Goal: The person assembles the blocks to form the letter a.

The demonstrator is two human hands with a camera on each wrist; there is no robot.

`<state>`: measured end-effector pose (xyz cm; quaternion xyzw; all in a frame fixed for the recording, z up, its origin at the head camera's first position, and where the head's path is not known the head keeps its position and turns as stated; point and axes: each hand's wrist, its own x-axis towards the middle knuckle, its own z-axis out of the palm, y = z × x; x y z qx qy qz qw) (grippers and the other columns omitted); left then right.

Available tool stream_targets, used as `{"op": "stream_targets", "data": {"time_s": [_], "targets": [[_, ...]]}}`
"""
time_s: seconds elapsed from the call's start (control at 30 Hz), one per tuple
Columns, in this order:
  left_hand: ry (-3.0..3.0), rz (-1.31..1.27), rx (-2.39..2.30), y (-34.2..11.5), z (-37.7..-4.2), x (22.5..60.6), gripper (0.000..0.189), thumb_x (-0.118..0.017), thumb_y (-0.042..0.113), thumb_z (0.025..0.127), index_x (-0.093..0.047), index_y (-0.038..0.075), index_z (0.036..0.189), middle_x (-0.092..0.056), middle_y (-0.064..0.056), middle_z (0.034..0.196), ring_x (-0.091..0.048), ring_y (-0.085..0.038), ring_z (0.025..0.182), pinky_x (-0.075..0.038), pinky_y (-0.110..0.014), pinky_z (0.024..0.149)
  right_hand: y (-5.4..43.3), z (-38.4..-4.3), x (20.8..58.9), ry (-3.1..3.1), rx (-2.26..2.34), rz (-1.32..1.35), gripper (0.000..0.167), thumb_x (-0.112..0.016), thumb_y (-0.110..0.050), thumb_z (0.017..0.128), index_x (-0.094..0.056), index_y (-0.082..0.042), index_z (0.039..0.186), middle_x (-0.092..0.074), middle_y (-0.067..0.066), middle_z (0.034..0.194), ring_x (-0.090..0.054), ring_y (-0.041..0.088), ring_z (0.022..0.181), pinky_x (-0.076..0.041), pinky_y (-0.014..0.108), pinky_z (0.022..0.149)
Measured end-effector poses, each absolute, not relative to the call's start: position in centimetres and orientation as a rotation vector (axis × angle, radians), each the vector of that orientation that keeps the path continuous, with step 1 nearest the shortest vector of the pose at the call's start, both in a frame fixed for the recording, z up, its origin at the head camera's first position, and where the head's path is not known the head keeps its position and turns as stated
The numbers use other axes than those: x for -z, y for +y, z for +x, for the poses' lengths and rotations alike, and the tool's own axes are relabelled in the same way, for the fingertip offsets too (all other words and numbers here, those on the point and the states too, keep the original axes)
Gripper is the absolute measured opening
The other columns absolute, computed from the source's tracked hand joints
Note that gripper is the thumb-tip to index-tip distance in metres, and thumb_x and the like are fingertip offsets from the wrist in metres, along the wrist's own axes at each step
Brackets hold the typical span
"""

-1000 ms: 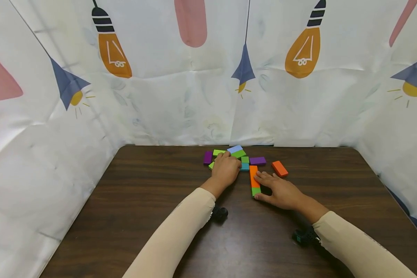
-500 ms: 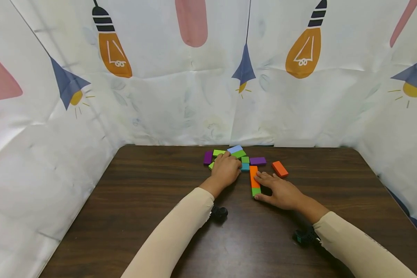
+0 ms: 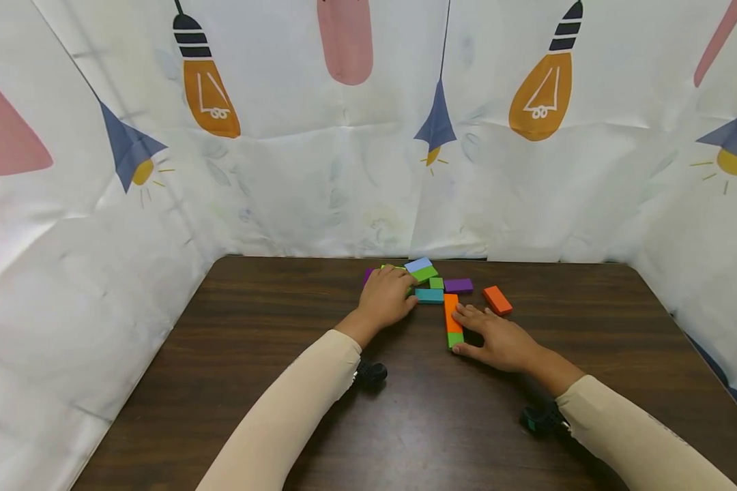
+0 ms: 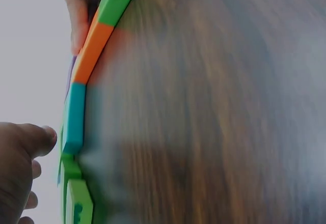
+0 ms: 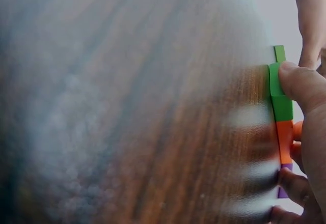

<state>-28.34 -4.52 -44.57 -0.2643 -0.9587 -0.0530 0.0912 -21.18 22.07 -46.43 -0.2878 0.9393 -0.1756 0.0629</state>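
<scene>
In the head view my left hand [image 3: 385, 296] hovers over the left part of a flat group of coloured wooden blocks, hiding several light green ones. Its fingers are loosely bent, and the thumb is near the left end of a teal block [image 3: 430, 296]. The left wrist view shows that thumb apart from the teal block [image 4: 75, 119]. My right hand [image 3: 497, 341] lies with spread fingers along the right side of an orange block [image 3: 451, 305] and a green block [image 3: 455, 339] joined end to end. Its thumb touches the green block [image 5: 281, 107].
A purple block [image 3: 458, 286] and a red-orange block [image 3: 497, 300] lie to the right. Behind are a light blue block [image 3: 417, 264], a green block [image 3: 424, 275] and a small green block [image 3: 436, 282]. The dark wooden table [image 3: 270, 314] meets a printed curtain [image 3: 319, 198].
My left hand has drawn back to the left, uncovering more of the teal block and covering part of the left purple block. The right hand stays on its blocks. The head view has shifted slightly.
</scene>
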Motion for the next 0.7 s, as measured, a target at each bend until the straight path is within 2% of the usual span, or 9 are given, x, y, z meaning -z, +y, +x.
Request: {"op": "stream_targets", "data": {"time_s": [0.37, 0.7], "targets": [[-2.910, -0.704, 0.111, -6.9, -28.2, 44.4, 0.036, -0.068, 0.047, 0.097, -0.073, 0.026, 0.127, -0.067, 0.005, 0.125, -0.053, -0.021, 0.119, -0.041, -0.045, 0.103, 22.1, -21.0, 46.4, 2.838, 0.544, -0.868, 0.082, -0.062, -0.060, 0.096, -0.043, -0.006, 0.156, -0.038, 0.015, 0.160, -0.033, 0.032, 0.148, -0.023, 0.056, 0.118], [-2.961, -0.747, 0.118, -7.8, -28.0, 44.8, 0.035, -0.057, 0.045, 0.105, -0.070, 0.028, 0.132, -0.061, 0.004, 0.141, -0.046, -0.026, 0.133, -0.034, -0.048, 0.110, 22.1, -20.9, 46.4, 2.840, 0.551, -0.870, 0.083, -0.060, -0.062, 0.096, -0.043, -0.007, 0.156, -0.037, 0.014, 0.160, -0.033, 0.032, 0.149, -0.023, 0.056, 0.119]]}}
